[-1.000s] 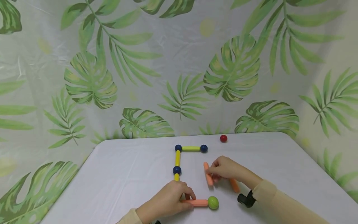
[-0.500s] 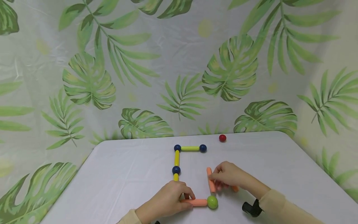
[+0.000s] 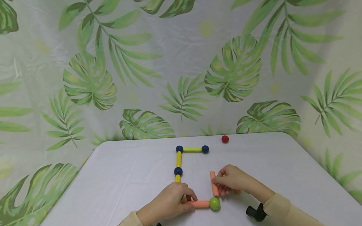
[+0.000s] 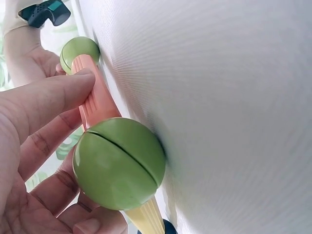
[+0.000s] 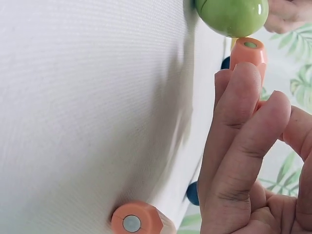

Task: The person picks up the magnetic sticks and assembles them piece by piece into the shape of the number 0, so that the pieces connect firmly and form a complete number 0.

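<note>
My left hand (image 3: 176, 201) grips a salmon-coloured magnetic rod (image 3: 200, 204) low on the table, thumb on its side. A green ball (image 3: 215, 203) sits at the rod's right end. In the left wrist view another green ball (image 4: 119, 163) joins the rod's other end, with a yellow rod (image 4: 146, 217) running on from it. My right hand (image 3: 230, 179) pinches a second salmon rod (image 3: 213, 180). The lower end of that rod is close against the right green ball; whether they touch I cannot tell.
Dark blue balls (image 3: 178, 171) and yellow rods (image 3: 179, 159) form an angled chain leading away from my left hand. An orange rod (image 3: 238, 191) lies partly hidden behind my right hand. A red ball (image 3: 225, 139) rests near the far edge of the white-covered table (image 3: 127, 169).
My right hand has come nearer and slightly right, bringing its salmon rod down to the green ball. The left hand keeps its hold in about the same place.
</note>
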`<state>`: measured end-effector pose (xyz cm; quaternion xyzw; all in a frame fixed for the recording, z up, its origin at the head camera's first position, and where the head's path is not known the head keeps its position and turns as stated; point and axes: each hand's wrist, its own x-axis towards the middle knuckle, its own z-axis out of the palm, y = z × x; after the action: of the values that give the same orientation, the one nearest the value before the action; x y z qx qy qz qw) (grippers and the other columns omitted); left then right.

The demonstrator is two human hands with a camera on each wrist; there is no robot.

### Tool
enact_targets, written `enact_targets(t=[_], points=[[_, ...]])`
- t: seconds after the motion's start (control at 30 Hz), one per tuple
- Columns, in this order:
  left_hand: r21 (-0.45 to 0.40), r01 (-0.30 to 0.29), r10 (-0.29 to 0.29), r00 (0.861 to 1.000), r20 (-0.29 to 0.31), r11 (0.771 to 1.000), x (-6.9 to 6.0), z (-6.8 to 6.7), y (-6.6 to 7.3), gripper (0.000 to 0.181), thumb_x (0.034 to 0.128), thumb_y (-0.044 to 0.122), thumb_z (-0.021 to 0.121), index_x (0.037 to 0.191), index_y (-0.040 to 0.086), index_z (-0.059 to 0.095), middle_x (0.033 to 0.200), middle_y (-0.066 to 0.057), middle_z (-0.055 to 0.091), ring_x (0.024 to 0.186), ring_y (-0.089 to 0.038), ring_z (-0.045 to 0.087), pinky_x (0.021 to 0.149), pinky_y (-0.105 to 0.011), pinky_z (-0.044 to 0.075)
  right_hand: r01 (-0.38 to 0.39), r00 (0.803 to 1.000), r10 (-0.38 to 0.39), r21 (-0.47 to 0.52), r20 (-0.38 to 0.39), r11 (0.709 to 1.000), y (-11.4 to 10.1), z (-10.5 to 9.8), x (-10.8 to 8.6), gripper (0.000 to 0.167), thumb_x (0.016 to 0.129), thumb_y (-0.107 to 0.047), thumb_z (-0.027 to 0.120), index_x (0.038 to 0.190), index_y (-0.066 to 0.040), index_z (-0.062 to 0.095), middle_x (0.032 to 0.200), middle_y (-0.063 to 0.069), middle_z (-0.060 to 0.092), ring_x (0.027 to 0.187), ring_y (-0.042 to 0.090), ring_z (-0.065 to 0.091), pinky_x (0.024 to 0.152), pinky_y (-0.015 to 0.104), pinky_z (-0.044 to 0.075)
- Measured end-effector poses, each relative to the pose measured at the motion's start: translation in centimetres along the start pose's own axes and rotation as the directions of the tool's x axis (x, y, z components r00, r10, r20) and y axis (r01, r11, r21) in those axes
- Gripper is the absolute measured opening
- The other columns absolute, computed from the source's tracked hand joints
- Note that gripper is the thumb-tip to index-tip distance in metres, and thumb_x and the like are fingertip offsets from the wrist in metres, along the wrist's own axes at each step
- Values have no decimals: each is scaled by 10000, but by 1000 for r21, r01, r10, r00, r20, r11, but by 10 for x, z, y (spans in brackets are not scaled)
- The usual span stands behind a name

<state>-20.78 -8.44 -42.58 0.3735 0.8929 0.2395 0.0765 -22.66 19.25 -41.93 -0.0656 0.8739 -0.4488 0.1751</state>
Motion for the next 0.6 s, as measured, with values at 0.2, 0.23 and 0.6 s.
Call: enact_targets(t=[0.2, 0.23, 0.6], points=[[-2, 2, -2, 1000, 7, 1000, 0, 0, 0, 159, 892, 212, 898, 1040, 225, 840, 866, 186, 678, 692, 51, 548, 662, -135, 479, -6, 1000, 6, 6, 0, 1000, -1, 2, 0, 258, 1001, -267, 738, 853, -57, 714, 652, 25, 732, 518, 57, 635, 534, 193, 529], [-5, 2, -2, 1000, 8, 1000, 0, 0, 0, 158, 894, 212, 897, 1041, 224, 840, 866, 186, 677, 693, 51, 549, 664, -135, 480, -6, 1000, 6, 6, 0, 1000, -1, 2, 0, 259, 1003, -267, 737, 852, -57, 715, 651, 24, 732, 517, 56, 636, 533, 192, 530], [1, -12, 12, 1000, -4, 1000, 0, -1, 0, 152, 896, 206, 895, 1037, 214, 838, 862, 184, 677, 683, 60, 540, 659, -129, 479, -21, 1000, 21, -3, -2, 1000, -1, 8, 3, 250, 1009, -248, 735, 855, -52, 716, 642, 13, 714, 529, 64, 637, 536, 191, 527]])
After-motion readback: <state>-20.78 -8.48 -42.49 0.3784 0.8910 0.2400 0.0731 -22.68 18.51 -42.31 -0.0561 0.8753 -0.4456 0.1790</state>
